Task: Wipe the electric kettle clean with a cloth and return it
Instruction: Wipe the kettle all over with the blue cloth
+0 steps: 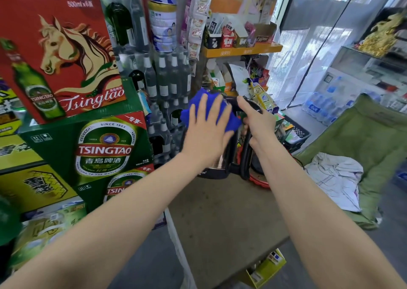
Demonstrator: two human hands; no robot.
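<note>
Your left hand (206, 130), fingers spread flat, pressed a blue cloth (199, 104) against the upper side of the steel electric kettle (222, 156) standing on the brown table (220, 218), while your right hand (256, 120) clenched its black handle (245, 156).

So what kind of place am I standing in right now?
Most likely a small grocery or convenience shop: stacked Tsingtao beer cartons, a snack rack and shrink-wrapped water bottles.
</note>
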